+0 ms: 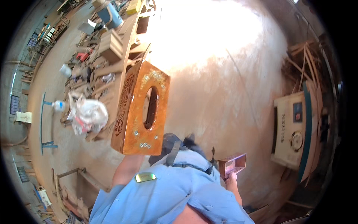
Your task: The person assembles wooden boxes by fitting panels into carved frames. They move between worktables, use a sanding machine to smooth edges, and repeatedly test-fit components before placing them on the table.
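Observation:
A glossy orange-brown wooden tissue box is held up in front of me on the left. Its top has an oval opening and pale floral inlay, and its left side carries carved scrollwork. My left forearm runs up behind the box, which hides the hand and fingers supporting it. Low on the right, my right hand is closed on the near edge of a small reddish-brown open wooden box. That box is tilted, with its hollow side showing.
A cluttered workbench lies to the left, with wood blocks, a blue machine and scraps. A white plastic bag is nearer. On the right stands a cream machine with a teal edge. Bright light washes over the floor ahead.

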Action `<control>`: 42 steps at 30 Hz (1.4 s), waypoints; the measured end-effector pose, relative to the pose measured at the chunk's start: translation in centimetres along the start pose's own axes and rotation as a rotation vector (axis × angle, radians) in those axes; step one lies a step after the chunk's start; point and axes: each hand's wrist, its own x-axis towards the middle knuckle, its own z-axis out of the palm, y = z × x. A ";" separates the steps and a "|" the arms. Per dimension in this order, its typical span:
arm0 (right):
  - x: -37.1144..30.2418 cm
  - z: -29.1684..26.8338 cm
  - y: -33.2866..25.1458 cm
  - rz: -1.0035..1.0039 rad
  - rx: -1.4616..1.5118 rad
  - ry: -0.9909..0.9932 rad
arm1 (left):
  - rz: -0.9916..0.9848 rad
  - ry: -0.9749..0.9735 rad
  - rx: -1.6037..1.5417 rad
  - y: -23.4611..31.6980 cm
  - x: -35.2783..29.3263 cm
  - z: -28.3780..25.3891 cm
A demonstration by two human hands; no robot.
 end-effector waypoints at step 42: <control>-31.8 161.8 -117.5 -0.800 -0.157 -0.596 | 0.165 0.197 -0.222 72.5 140.8 52.3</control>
